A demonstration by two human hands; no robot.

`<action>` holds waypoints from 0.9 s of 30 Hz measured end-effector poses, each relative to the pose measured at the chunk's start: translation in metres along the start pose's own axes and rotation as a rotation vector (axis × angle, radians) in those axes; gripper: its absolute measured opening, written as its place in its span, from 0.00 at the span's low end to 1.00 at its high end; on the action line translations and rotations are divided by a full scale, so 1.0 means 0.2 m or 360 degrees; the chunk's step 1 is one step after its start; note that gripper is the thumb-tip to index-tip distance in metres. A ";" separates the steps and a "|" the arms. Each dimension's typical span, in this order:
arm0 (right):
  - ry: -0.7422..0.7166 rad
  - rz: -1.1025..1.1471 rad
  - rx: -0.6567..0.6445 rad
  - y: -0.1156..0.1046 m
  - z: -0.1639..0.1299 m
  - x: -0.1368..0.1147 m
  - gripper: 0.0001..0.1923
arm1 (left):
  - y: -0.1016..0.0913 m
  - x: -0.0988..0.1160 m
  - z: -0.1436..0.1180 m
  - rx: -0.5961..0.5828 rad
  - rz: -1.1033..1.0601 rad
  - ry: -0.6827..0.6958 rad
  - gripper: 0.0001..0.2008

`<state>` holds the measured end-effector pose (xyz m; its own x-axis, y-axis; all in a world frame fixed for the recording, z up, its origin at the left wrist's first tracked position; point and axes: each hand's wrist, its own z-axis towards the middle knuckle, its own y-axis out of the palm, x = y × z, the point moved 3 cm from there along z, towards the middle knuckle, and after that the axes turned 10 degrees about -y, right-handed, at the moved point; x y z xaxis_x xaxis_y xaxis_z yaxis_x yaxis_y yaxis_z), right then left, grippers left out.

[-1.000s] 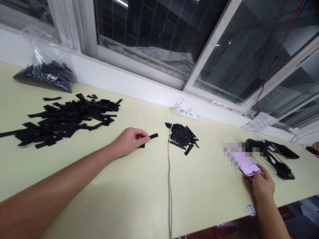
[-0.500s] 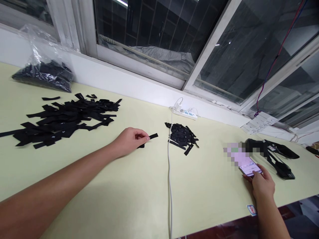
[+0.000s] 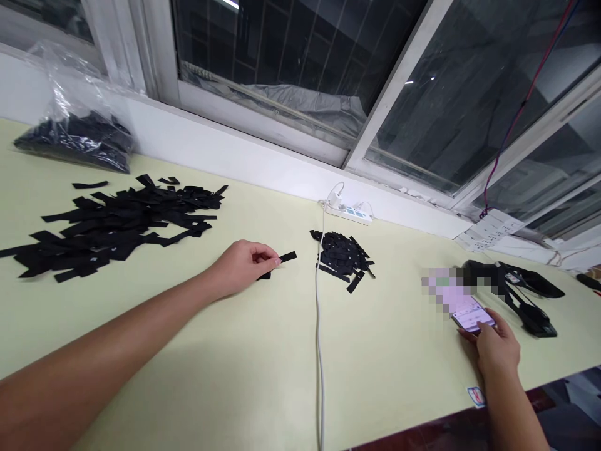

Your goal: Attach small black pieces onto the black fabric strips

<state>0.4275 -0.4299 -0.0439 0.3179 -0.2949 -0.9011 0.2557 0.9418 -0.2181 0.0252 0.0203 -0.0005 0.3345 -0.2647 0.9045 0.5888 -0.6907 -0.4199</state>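
Left hand (image 3: 241, 266) pinching black strip (image 3: 288, 257), small pile (image 3: 344, 255) beyond white cable (image 3: 318, 294) — near.

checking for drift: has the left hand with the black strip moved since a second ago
No. The left hand holds the black strip just as far left of the white cable and the small pile.

No text you can read anywhere, small sticker (image 3: 475, 395) at the counter (image 3: 263, 376) edge near your right wrist — a red mark, too small to make out, phone (image 3: 472, 316) screen blurred, white tags (image 3: 488, 230) by the window — print illegible.
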 end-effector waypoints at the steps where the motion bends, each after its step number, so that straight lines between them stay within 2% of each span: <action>1: 0.0005 0.0003 -0.0003 0.00 0.00 0.00 0.32 | 0.00 0.00 0.00 0.0000 0.0003 -0.0002 0.17; 11: 0.0023 0.0031 0.0022 0.01 0.00 -0.01 0.33 | 0.00 0.01 0.00 0.0000 0.0062 -0.0021 0.17; 21: 0.0018 0.0040 0.0024 0.00 0.03 0.03 0.36 | 0.00 0.01 0.00 -0.0006 0.0078 -0.0010 0.17; 27: -0.0023 0.0020 0.0014 0.00 0.03 0.05 0.34 | 0.00 0.02 -0.01 -0.0012 0.0074 -0.0033 0.18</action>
<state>0.4366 -0.4338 -0.0495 0.3342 -0.2854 -0.8982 0.2599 0.9440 -0.2033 0.0250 0.0180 0.0027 0.3768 -0.2827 0.8821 0.5665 -0.6831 -0.4610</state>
